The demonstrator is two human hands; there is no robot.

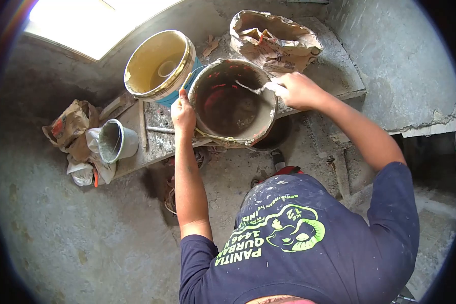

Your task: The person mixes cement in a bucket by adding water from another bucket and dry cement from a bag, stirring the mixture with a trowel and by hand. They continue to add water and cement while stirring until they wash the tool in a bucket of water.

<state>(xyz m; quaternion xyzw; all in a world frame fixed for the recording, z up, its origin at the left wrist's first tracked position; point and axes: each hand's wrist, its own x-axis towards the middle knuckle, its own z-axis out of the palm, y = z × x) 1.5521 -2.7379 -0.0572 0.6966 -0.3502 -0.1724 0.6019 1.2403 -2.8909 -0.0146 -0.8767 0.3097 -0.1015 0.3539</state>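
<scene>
A large grey, mortar-stained bucket (203, 119) stands tilted toward me at the edge of the ledge, with a dark, wet-looking inside and reddish patches. My left hand (183, 114) is closed around the yellow grip of its wire handle (187, 81), at the bucket's left rim. Over the right side of the opening, my right hand (298, 91) is closed on the pale handle of a trowel (249, 87). The trowel's thin metal neck and narrow-looking blade, seen nearly edge-on, reach inside the bucket. Fingers of the right hand partly hide its handle.
A yellowish paint bucket (188, 63) with a blue outside stands at the left. An opened paper cement sack (283, 53) lies behind. A small grey pail (128, 144) and crumpled bags (76, 129) sit farther left. Beneath the ledge (339, 66) is a dark round container (277, 136).
</scene>
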